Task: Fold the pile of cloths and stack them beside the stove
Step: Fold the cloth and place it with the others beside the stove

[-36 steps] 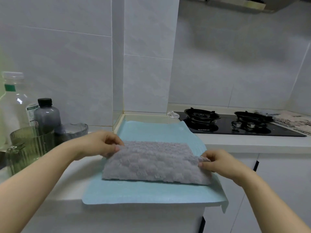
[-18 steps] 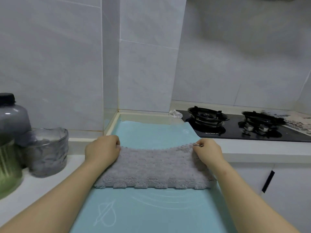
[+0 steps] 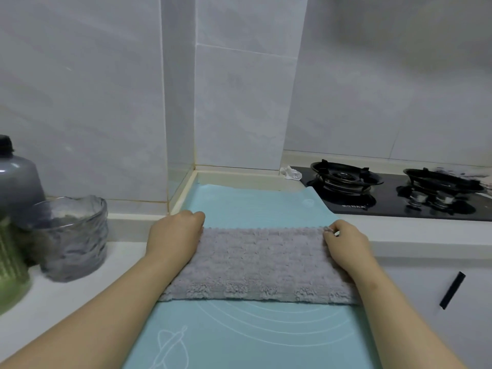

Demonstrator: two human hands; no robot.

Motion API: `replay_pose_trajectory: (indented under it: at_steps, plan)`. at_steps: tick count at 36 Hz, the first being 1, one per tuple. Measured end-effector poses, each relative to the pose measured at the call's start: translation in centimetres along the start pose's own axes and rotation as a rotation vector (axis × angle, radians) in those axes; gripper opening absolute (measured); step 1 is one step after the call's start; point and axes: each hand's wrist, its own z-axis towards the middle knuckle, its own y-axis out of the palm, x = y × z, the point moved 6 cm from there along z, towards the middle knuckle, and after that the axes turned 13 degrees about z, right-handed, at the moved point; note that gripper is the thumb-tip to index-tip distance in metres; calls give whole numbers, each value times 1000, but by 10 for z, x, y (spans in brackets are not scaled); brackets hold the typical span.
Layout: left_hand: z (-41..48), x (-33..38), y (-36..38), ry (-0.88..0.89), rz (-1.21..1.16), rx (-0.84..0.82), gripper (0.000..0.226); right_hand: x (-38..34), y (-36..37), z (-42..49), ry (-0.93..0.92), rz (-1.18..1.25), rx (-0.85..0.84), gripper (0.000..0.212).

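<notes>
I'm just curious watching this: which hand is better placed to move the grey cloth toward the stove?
Probably the right hand: it pinches the grey cloth at its far corner on the stove side. The left hand holds the opposite corner, farther away.

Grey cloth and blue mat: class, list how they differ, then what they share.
The grey cloth is fluffy; the blue mat is smooth with printed lines. The grey cloth is smaller and lies on the blue mat. Both lie flat beside the stove.
</notes>
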Motion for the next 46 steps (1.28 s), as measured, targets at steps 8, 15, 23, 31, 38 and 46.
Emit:
replay_pose_trajectory:
  at_steps: [8, 15, 23, 31, 38, 46]
  plan:
    - [4, 1, 4, 9, 63, -101, 15, -5, 2, -4, -39, -149, 26, 17]
    - [3, 6, 1, 18, 132, -144, 25, -2, 6, -3, -49, -296, 59, 21]
    - [3, 6, 3, 92, 145, -159, 28, 9, 12, 6, -28, -301, -30, 26]
    - [3, 4, -3, 68, -13, -188, 33, 10, 12, 6, 32, -247, -136, 16]
    - [3, -3, -16, -15, -107, -91, 27, 6, 5, 5, -13, -85, -27, 10]
    - [-1, 3, -37, -17, -249, -8, 43, -3, 0, -2, -33, 57, -46, 31]
